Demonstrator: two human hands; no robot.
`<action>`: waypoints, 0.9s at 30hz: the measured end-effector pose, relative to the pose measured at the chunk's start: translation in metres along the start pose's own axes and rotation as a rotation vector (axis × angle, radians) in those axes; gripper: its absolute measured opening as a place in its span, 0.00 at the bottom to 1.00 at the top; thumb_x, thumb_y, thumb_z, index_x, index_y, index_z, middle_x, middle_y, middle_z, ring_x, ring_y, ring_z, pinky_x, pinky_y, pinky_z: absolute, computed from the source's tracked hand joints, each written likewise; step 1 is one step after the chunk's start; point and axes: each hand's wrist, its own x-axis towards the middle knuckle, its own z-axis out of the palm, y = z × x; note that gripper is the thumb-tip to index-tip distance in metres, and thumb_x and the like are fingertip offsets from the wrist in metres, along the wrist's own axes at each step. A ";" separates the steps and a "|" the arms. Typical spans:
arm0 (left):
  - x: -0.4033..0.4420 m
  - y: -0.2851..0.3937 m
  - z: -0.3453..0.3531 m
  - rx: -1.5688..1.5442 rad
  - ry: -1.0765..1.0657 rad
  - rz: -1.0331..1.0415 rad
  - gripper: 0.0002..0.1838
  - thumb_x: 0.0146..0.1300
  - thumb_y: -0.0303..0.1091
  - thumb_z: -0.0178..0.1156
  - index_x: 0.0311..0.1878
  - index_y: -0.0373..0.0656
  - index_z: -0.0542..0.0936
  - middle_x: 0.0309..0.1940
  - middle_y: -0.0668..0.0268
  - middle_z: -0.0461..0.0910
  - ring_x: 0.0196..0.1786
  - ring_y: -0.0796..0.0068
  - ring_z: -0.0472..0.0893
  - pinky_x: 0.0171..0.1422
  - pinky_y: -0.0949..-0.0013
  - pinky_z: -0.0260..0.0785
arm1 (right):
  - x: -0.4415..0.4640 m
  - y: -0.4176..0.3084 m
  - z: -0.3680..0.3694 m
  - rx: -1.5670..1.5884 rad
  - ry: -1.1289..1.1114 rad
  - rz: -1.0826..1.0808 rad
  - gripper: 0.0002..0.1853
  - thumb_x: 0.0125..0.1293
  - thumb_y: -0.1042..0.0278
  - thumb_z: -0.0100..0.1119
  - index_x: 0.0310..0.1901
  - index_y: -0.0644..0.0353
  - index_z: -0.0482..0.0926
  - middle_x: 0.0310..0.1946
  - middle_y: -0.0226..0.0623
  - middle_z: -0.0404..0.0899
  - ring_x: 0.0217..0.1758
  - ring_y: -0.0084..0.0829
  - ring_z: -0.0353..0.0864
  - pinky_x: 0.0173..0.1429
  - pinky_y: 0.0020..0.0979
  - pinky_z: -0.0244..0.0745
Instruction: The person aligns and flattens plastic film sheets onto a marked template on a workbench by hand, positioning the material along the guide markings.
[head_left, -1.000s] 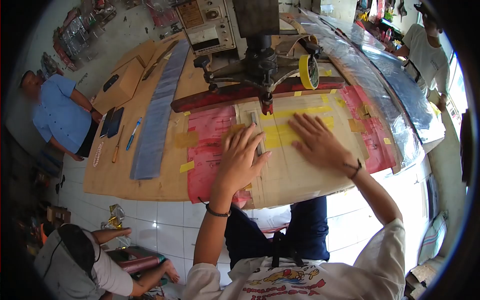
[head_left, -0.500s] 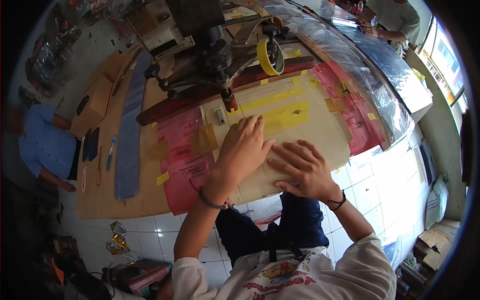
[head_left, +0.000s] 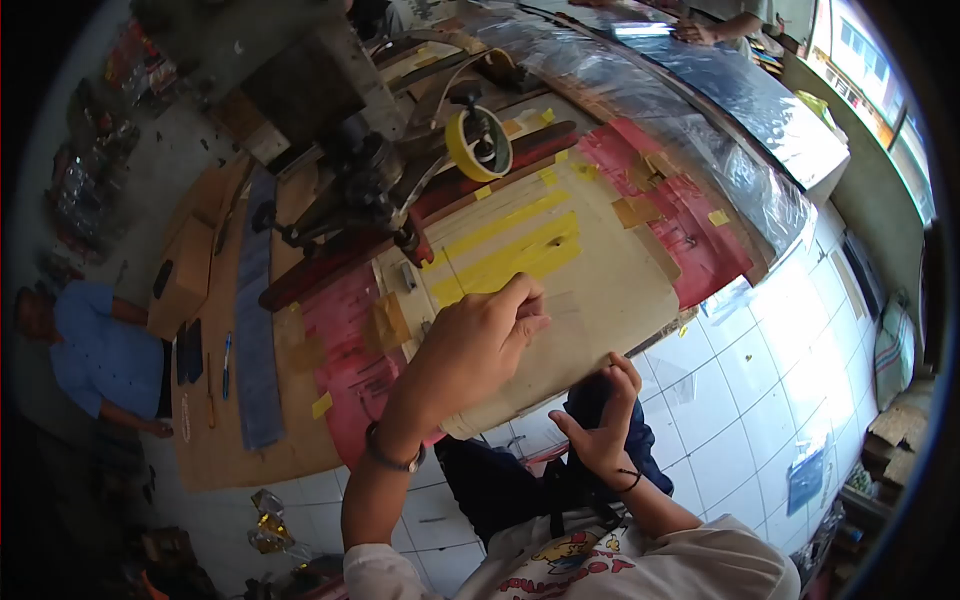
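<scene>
My left hand [head_left: 478,345] is over the beige board [head_left: 600,280], its fingers curled in; whether they pinch anything is hidden. Beside the board's front edge, my right hand [head_left: 605,425] is raised with thumb and fingers apart and nothing in it. Yellow tape strips [head_left: 520,245] cross the board, and a small metal piece [head_left: 408,277] lies at its left side. Red sheets [head_left: 345,335] flank the board on both sides. Behind it stands a dark machine head [head_left: 365,175] with a red bar and a yellow tape roll [head_left: 478,143] hanging on it.
A blue strip [head_left: 258,320], a blue pen [head_left: 227,365] and a cardboard box [head_left: 185,275] lie at the table's left. A person in a blue shirt [head_left: 95,345] stands beyond. At the back right, another person's hand [head_left: 695,33] rests near plastic-covered sheets [head_left: 720,110].
The view has turned and shifted. My left hand has gone from spread fingers to curled ones. My right hand has moved off the board's surface to its front edge.
</scene>
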 end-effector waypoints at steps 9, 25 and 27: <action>0.061 0.129 -0.069 0.054 0.252 0.513 0.06 0.76 0.29 0.64 0.50 0.40 0.85 0.36 0.68 0.86 0.30 0.87 0.73 0.36 0.79 0.66 | 0.021 0.006 -0.011 0.219 -0.285 0.225 0.53 0.53 0.62 0.88 0.76 0.63 0.64 0.42 0.31 0.77 0.47 0.28 0.77 0.56 0.32 0.72; 0.283 0.178 -0.165 0.398 1.021 0.548 0.21 0.78 0.44 0.60 0.41 0.30 0.82 0.32 0.48 0.86 0.38 0.47 0.86 0.43 0.50 0.76 | -0.030 0.060 -0.074 0.494 -0.982 0.562 0.15 0.80 0.61 0.63 0.52 0.66 0.87 0.45 0.40 0.91 0.51 0.27 0.89 0.60 0.31 0.82; 0.308 0.148 -0.170 0.374 1.122 0.511 0.21 0.78 0.44 0.59 0.46 0.30 0.83 0.37 0.45 0.87 0.43 0.43 0.87 0.46 0.48 0.77 | -0.030 0.073 -0.145 0.462 -0.762 0.725 0.14 0.82 0.63 0.60 0.43 0.66 0.85 0.39 0.37 0.90 0.47 0.25 0.89 0.54 0.29 0.83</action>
